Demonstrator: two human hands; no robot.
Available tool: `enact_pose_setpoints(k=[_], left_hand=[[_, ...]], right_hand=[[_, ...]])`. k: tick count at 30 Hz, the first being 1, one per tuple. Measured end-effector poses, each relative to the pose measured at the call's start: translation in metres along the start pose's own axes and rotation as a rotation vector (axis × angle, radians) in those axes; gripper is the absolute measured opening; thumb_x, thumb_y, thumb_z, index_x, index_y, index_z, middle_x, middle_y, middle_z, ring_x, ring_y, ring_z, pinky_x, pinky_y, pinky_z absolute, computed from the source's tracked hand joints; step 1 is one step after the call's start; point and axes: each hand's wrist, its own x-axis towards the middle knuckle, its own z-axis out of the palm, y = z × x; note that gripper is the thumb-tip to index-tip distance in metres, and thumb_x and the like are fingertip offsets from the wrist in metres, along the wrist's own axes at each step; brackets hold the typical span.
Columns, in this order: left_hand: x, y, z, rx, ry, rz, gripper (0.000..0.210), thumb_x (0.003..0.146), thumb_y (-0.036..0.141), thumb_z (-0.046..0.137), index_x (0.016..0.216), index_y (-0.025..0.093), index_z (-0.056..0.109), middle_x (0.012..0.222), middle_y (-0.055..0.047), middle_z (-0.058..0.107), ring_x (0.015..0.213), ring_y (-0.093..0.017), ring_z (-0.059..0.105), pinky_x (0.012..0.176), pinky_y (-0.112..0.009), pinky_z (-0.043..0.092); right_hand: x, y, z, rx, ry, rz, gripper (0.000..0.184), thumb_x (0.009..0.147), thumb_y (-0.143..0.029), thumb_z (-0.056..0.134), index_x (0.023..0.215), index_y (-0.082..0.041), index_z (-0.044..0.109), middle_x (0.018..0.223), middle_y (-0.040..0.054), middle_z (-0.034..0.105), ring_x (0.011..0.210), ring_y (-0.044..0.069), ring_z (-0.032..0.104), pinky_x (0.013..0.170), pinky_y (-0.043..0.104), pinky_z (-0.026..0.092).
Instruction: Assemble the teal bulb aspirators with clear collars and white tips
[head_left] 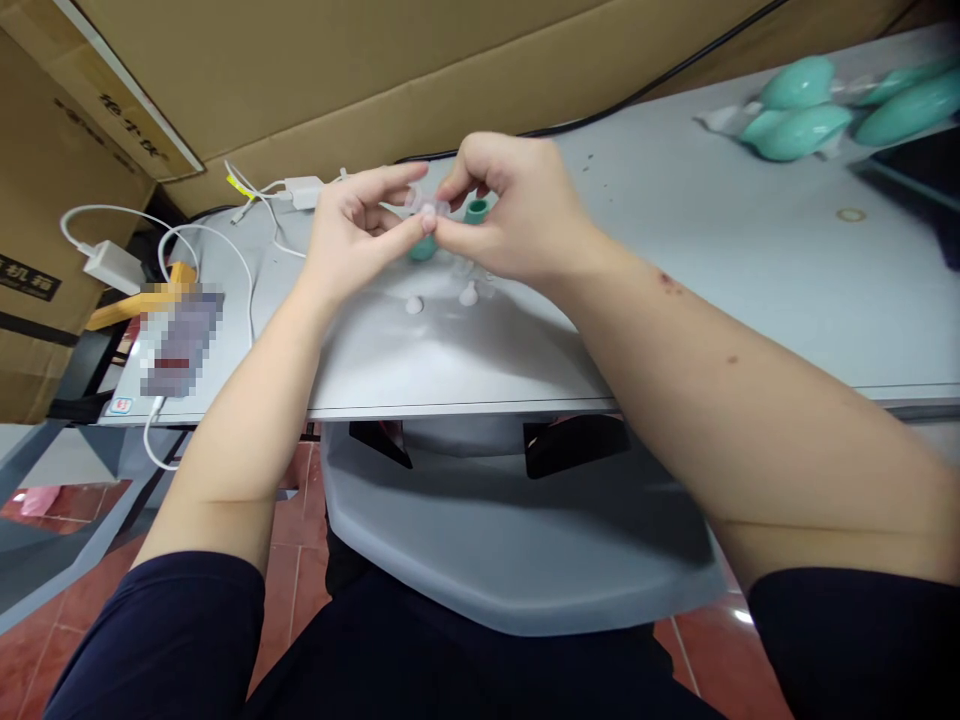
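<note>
Head view: left hand [360, 215] and right hand [521, 205] pinch a translucent plastic piece [417, 200] toward twelve o'clock, over the smooth light-grey desk [675, 190]; apparently manual adjustment, calling next for steady fingertip pressure.

Left hand [360, 225] and right hand [517, 200]: fingertips meet on one clear plastic piece [426, 203], over the grey table [675, 190]. Green open-topped piece [477, 212]: one, sits beside the right fingers. Second green piece [422, 251]: partly hidden, below the clear one. Small white pieces [469, 294]: two, lie near side of the hands. Glossy green bulbs [799, 130]: several, far right. Phone [184, 345]: blurred, left. White adapter [302, 192]: far left, cabled.
</note>
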Motion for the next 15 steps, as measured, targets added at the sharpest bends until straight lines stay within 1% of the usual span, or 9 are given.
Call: enact_pose_setpoints(k=[2, 4, 5, 7, 10, 12, 14, 15], left_hand=[[0.001, -0.008, 0.001, 0.031, 0.009, -0.006, 0.076, 0.098, 0.065, 0.092, 0.161, 0.033, 0.066, 0.130, -0.010, 0.078, 0.101, -0.025, 0.085, 0.086, -0.038, 0.072], [0.001, -0.015, 0.001, 0.050, 0.036, 0.007, 0.084, 0.094, 0.065, 0.096, 0.166, 0.037, 0.063, 0.140, -0.012, 0.076, 0.104, -0.026, 0.084, 0.083, -0.036, 0.072], [0.000, -0.017, 0.000, 0.059, 0.043, 0.012, 0.082, 0.094, 0.064, 0.095, 0.166, 0.037, 0.065, 0.144, -0.013, 0.075, 0.104, -0.026, 0.083, 0.082, -0.035, 0.072], [-0.001, -0.018, 0.000, 0.092, 0.026, 0.004, 0.076, 0.096, 0.059, 0.093, 0.163, 0.033, 0.068, 0.150, -0.015, 0.074, 0.100, -0.026, 0.083, 0.081, -0.036, 0.071], [-0.004, -0.013, 0.001, 0.184, -0.052, -0.046, 0.067, 0.099, 0.045, 0.089, 0.159, 0.022, 0.072, 0.150, -0.018, 0.076, 0.083, -0.022, 0.080, 0.084, -0.038, 0.069], [-0.005, -0.005, 0.003, 0.223, -0.106, -0.076, 0.063, 0.098, 0.033, 0.087, 0.157, 0.017, 0.073, 0.147, -0.018, 0.079, 0.076, -0.021, 0.078, 0.086, -0.038, 0.068], [-0.005, 0.004, 0.007, 0.228, -0.134, -0.096, 0.057, 0.096, 0.021, 0.084, 0.152, 0.016, 0.075, 0.141, -0.017, 0.082, 0.074, -0.019, 0.076, 0.086, -0.036, 0.066], [-0.005, 0.008, 0.009, 0.224, -0.134, -0.105, 0.052, 0.095, 0.016, 0.082, 0.147, 0.015, 0.077, 0.137, -0.015, 0.083, 0.072, -0.019, 0.076, 0.084, -0.035, 0.065]], right_hand=[[0.003, 0.004, -0.005, 0.024, 0.066, -0.009, 0.038, 0.073, 0.002, 0.081, 0.073, -0.031, 0.062, 0.083, -0.0011, 0.072, 0.079, 0.024, 0.064, 0.077, 0.042, 0.048], [0.007, 0.007, -0.008, 0.069, 0.157, 0.022, 0.038, 0.071, 0.003, 0.076, 0.074, -0.031, 0.060, 0.084, -0.0002, 0.072, 0.076, 0.023, 0.061, 0.072, 0.041, 0.044], [0.008, 0.009, -0.008, 0.112, 0.194, 0.053, 0.038, 0.069, 0.003, 0.076, 0.074, -0.031, 0.058, 0.084, 0.0000, 0.072, 0.073, 0.022, 0.059, 0.070, 0.040, 0.042], [0.011, 0.012, -0.008, 0.213, 0.233, 0.117, 0.038, 0.068, 0.000, 0.076, 0.075, -0.032, 0.056, 0.082, -0.0006, 0.071, 0.070, 0.020, 0.054, 0.066, 0.038, 0.039], [0.011, 0.013, -0.004, 0.293, 0.230, 0.151, 0.038, 0.066, 0.000, 0.075, 0.083, -0.031, 0.061, 0.081, -0.0032, 0.070, 0.070, 0.019, 0.052, 0.066, 0.037, 0.040], [0.009, 0.013, -0.002, 0.291, 0.205, 0.140, 0.042, 0.070, -0.002, 0.078, 0.096, -0.033, 0.068, 0.083, -0.0045, 0.072, 0.072, 0.021, 0.055, 0.068, 0.037, 0.043], [0.007, 0.013, -0.001, 0.298, 0.155, 0.110, 0.047, 0.077, -0.007, 0.079, 0.113, -0.036, 0.074, 0.095, -0.0031, 0.075, 0.081, 0.023, 0.061, 0.074, 0.038, 0.049], [0.006, 0.013, 0.000, 0.303, 0.134, 0.088, 0.047, 0.079, -0.010, 0.079, 0.118, -0.037, 0.076, 0.101, -0.0018, 0.076, 0.086, 0.023, 0.063, 0.079, 0.039, 0.051]])
